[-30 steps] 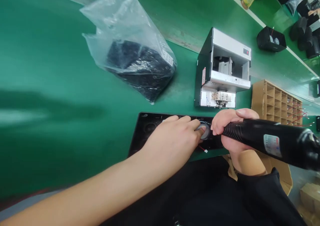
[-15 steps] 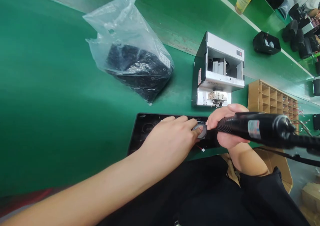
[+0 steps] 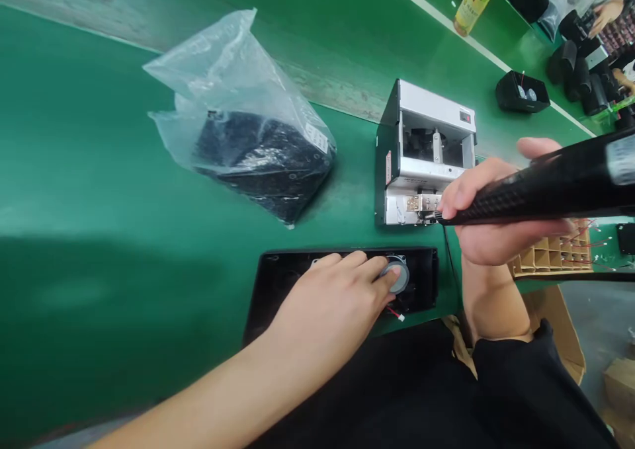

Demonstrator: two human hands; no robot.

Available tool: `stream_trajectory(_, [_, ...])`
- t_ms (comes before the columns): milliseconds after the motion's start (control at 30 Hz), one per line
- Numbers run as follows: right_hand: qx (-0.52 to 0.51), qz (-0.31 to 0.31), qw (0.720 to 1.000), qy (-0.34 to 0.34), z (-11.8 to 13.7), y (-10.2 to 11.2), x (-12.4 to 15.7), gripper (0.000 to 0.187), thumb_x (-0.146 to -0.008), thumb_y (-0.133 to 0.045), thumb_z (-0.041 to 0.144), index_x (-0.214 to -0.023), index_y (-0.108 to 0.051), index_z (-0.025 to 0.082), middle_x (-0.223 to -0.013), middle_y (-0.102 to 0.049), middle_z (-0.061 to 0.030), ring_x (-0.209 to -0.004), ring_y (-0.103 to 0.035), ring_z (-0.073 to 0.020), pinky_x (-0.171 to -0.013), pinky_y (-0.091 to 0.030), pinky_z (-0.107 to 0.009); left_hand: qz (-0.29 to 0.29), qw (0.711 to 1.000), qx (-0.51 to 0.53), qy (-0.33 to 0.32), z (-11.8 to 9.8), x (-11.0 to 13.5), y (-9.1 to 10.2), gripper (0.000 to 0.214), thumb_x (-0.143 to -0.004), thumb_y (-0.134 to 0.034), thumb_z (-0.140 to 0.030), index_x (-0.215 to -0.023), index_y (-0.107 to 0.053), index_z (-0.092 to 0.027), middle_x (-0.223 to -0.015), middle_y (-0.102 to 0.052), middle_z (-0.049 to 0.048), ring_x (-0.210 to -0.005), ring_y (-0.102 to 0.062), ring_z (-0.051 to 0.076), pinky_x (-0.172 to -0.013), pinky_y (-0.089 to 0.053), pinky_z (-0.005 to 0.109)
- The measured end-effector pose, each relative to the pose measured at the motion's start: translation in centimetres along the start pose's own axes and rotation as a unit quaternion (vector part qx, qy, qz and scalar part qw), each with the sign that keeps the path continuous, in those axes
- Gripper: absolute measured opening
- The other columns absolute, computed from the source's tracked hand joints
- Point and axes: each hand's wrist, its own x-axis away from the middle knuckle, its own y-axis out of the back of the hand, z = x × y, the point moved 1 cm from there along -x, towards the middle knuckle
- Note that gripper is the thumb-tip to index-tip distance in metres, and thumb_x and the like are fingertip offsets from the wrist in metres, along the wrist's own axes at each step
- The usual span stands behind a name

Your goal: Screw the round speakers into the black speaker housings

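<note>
My left hand [image 3: 337, 290] lies over a long black plastic housing [image 3: 423, 280], its thumb pressing on a round grey speaker [image 3: 403, 280] seated inside. The other fingers curl over the part, so what lies beneath them is hidden. A red wire with a white plug [image 3: 401, 317] sticks out at the near edge. My right hand [image 3: 489, 237] is wrapped round a black electric screwdriver [image 3: 540, 188], held nearly level. Its tip is at the metal outlet block of a silver screw feeder [image 3: 429, 166]; whether it touches a screw is too small to tell.
Left of the feeder lies a clear plastic bag [image 3: 268, 151] of black parts. A cardboard divider box [image 3: 550, 254] with wired pieces stands at right. Farther back are a black housing [image 3: 523, 93], a yellow bottle [image 3: 476, 2] and a co-worker's hand [image 3: 606, 16].
My right hand has lifted the screwdriver away from the speaker, up to the screw feeder's outlet. My left hand stays on the speaker. The view has shifted slightly.
</note>
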Motion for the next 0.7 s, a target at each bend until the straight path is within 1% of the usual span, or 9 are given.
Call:
stream_trajectory(67, [0.013,-0.003,1.0,0.008,-1.6,-0.3,0.5,0.064,-0.116,-0.054,0.097,-0.137,-0.077,0.041,-0.066,-0.06,0.0095,-0.035,-0.045,-0.0136,-0.033,-0.039,-0.029,-0.007,1.0,0.005,0.001,0.0,-0.1,0.0,0.013,-0.119,-0.08,-0.02,-0.119,-0.092,-0.025,-0.108,-0.093,0.0018,-0.087,-0.078,0.024,-0.073,-0.046,0.046])
stream_trajectory(100, [0.015,-0.002,1.0,-0.007,-2.0,-0.4,0.6,0.065,-0.116,-0.053,0.097,-0.139,-0.077,0.041,-0.066,-0.06,0.009,-0.035,-0.047,-0.0143,-0.033,-0.04,-0.029,-0.011,1.0,0.007,-0.001,0.0,-0.1,0.0,0.014,-0.119,-0.079,-0.019,-0.121,-0.092,-0.024,-0.11,-0.094,0.0022,-0.087,-0.078,0.025,-0.074,-0.047,0.046])
stream_trajectory(167, [-0.003,-0.007,0.999,-0.036,-1.8,-0.2,0.5,0.065,-0.115,-0.059,0.095,-0.144,-0.078,0.041,-0.067,-0.062,0.0081,-0.036,-0.049,-0.0153,-0.034,-0.042,-0.031,-0.018,1.0,0.009,-0.004,0.0,-0.1,0.1,0.014,-0.118,-0.079,-0.018,-0.122,-0.092,-0.023,-0.11,-0.094,0.0029,-0.087,-0.078,0.025,-0.075,-0.047,0.046])
stream_trajectory(267, [-0.045,-0.008,0.997,-0.058,0.3,0.6,0.6,0.065,-0.111,-0.074,0.089,-0.155,-0.081,0.042,-0.069,-0.068,0.0078,-0.037,-0.049,-0.0151,-0.034,-0.045,-0.031,-0.025,1.0,0.013,-0.01,0.1,0.0,0.1,0.013,-0.118,-0.079,-0.018,-0.121,-0.092,-0.021,-0.104,-0.091,0.0033,-0.084,-0.075,0.026,-0.074,-0.046,0.046])
stream_trajectory(367, [-0.028,0.025,0.993,-0.112,4.0,1.6,1.6,0.061,-0.108,-0.082,0.088,-0.156,-0.082,0.051,-0.075,-0.072,0.0081,-0.043,-0.059,-0.0156,-0.041,-0.058,-0.031,-0.026,0.999,0.02,-0.014,0.2,0.0,0.2,0.011,-0.118,-0.08,-0.02,-0.121,-0.091,-0.02,-0.102,-0.09,0.0039,-0.083,-0.075,0.027,-0.073,-0.046,0.047])
stream_trajectory(467, [-0.017,0.041,0.98,-0.193,7.8,2.6,3.5,0.048,-0.118,-0.069,0.083,-0.154,-0.085,0.056,-0.078,-0.072,0.0074,-0.048,-0.065,-0.0173,-0.05,-0.068,-0.035,-0.025,0.999,0.032,-0.015,0.1,0.0,0.4,0.013,-0.115,-0.082,-0.019,-0.124,-0.091,-0.02,-0.107,-0.092,0.0053,-0.087,-0.078,0.029,-0.074,-0.048,0.048])
stream_trajectory(533, [-0.034,0.017,0.978,-0.206,9.5,3.0,5.0,0.051,-0.123,-0.06,0.081,-0.155,-0.087,0.052,-0.075,-0.072,0.0062,-0.047,-0.064,-0.0182,-0.049,-0.067,-0.037,-0.019,0.999,0.036,-0.016,0.1,-0.1,0.5,0.015,-0.115,-0.08,-0.019,-0.126,-0.091,-0.021,-0.109,-0.092,0.0063,-0.088,-0.079,0.029,-0.073,-0.048,0.048])
stream_trajectory(633, [-0.046,-0.007,0.974,-0.221,9.7,2.8,7.2,0.049,-0.125,-0.06,0.075,-0.156,-0.087,0.048,-0.076,-0.077,0.0032,-0.052,-0.07,-0.0215,-0.05,-0.069,-0.04,-0.005,0.999,0.037,-0.011,0.1,-0.2,0.8,0.019,-0.117,-0.075,-0.019,-0.124,-0.091,-0.023,-0.111,-0.093,0.0079,-0.088,-0.08,0.03,-0.073,-0.048,0.048])
stream_trajectory(700, [-0.05,-0.028,0.98,-0.191,8.7,2.5,8.3,0.048,-0.126,-0.061,0.072,-0.156,-0.087,0.046,-0.072,-0.076,0.0043,-0.047,-0.067,-0.0199,-0.045,-0.065,-0.037,0.003,0.999,0.037,-0.008,0.1,-0.3,0.9,0.021,-0.117,-0.072,-0.019,-0.123,-0.091,-0.024,-0.113,-0.094,0.0089,-0.088,-0.08,0.03,-0.074,-0.048,0.048])
